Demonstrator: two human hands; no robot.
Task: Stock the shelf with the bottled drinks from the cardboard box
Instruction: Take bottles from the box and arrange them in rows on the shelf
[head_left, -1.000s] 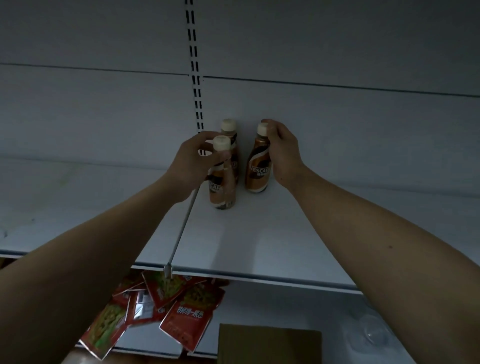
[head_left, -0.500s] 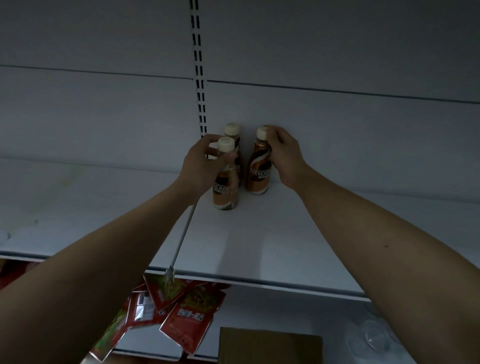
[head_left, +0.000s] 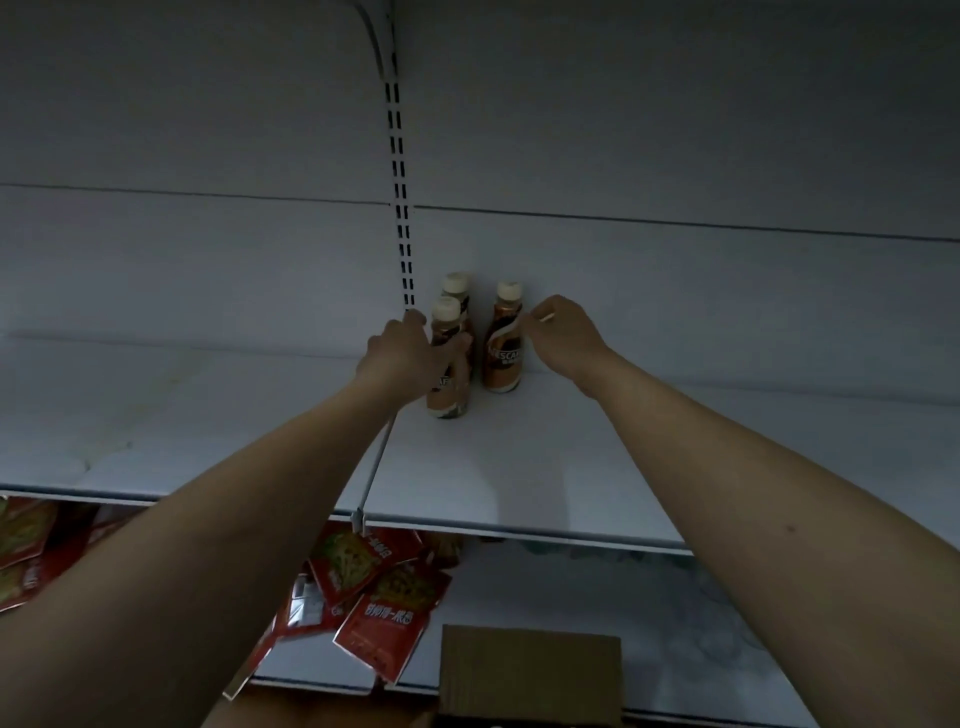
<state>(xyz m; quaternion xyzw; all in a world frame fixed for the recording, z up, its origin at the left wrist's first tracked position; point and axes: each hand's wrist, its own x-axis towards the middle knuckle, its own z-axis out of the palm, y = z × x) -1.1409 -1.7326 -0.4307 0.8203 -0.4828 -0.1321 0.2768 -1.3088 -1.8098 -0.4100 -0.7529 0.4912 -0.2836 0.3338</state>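
Head cam: right hand has slid off the cap, fingers now loose and open beside the right bottle, which stands at the shelf back. Left hand still wraps the front bottle. Box below — 2 placed, restock next, prob.

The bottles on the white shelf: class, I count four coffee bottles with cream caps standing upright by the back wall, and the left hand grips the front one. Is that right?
Not quite: the head view shows three bottles, not four. Two stand one behind the other, front bottle and rear bottle, with the right bottle beside them. All are upright on the shelf, and the left hand grips the front one.
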